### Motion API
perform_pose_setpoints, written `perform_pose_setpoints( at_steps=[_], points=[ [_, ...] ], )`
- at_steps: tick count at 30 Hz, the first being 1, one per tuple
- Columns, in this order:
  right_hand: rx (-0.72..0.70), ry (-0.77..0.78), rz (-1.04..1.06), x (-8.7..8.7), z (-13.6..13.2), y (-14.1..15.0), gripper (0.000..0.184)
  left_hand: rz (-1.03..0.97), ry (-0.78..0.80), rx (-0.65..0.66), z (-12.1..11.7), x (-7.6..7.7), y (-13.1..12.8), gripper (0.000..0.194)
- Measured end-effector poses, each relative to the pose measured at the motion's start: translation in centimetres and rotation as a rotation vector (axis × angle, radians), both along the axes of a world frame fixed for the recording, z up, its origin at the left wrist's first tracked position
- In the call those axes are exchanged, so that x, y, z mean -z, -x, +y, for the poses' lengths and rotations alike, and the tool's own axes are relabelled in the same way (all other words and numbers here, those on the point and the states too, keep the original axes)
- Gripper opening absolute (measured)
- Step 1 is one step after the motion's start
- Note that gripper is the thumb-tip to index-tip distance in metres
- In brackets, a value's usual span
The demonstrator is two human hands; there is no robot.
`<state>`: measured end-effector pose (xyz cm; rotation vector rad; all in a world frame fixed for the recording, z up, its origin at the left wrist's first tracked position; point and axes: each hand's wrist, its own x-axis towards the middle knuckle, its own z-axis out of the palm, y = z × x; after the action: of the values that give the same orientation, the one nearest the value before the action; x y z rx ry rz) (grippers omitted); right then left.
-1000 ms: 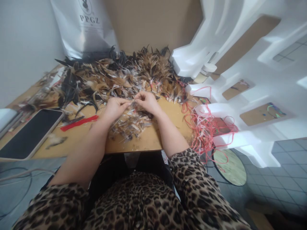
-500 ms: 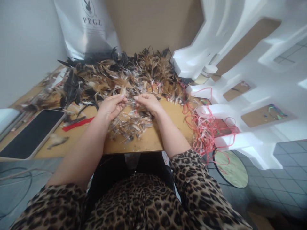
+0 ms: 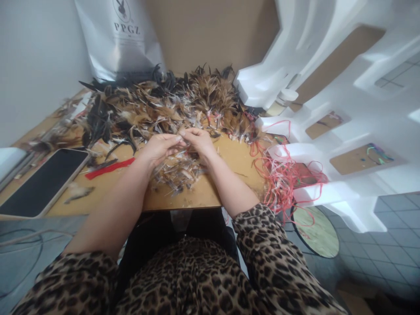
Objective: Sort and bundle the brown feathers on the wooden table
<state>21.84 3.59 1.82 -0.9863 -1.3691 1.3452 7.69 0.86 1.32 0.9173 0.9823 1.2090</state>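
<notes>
A big heap of brown, black and white feathers (image 3: 154, 105) covers the back of a wooden table (image 3: 203, 192). My left hand (image 3: 157, 148) and my right hand (image 3: 197, 141) meet over a smaller heap of pale feathers (image 3: 179, 170) near the front edge. Both hands are closed in a pinch, fingertips touching each other around something small that I cannot make out among the feathers.
A black phone (image 3: 42, 181) lies at the left, a red strip (image 3: 110, 168) beside it. Tangled red strings (image 3: 282, 175) hang off the table's right end by white foam packing (image 3: 328, 87). A silver bag (image 3: 118, 39) stands behind. A small white-capped bottle (image 3: 278, 101) sits by the foam.
Half a second ago my hands were slightly apart with the left fingers loosened; now they have come together again in a pinch.
</notes>
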Motion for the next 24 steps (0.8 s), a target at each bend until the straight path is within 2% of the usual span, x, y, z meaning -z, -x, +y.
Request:
perform_pose_setpoints(
  at_steps=[3,8,12,17,20,24],
  points=[
    [-0.069,0.081,0.104,0.2,0.2,-0.1,0.03,-0.042,0.061,0.069,0.0,-0.2,0.3,0.018],
    [-0.151,0.228,0.195,0.5,0.5,-0.2,0.033,-0.044,0.077,0.182,-0.2,-0.4,0.4,0.018],
    [-0.16,0.245,0.247,0.5,0.6,-0.1,0.031,-0.041,0.082,0.255,-0.4,-0.5,0.6,0.02],
    [-0.086,0.219,0.31,0.4,0.7,-0.1,0.03,-0.075,0.078,0.22,-0.2,-0.5,1.1,0.024],
    [-0.011,0.205,0.301,0.4,0.8,-0.2,0.029,-0.012,0.062,0.169,-0.1,-0.5,1.2,0.026],
    [0.015,0.179,0.259,0.4,0.7,-0.1,0.029,0.102,0.073,0.158,-0.2,-0.4,1.0,0.027]
  ],
)
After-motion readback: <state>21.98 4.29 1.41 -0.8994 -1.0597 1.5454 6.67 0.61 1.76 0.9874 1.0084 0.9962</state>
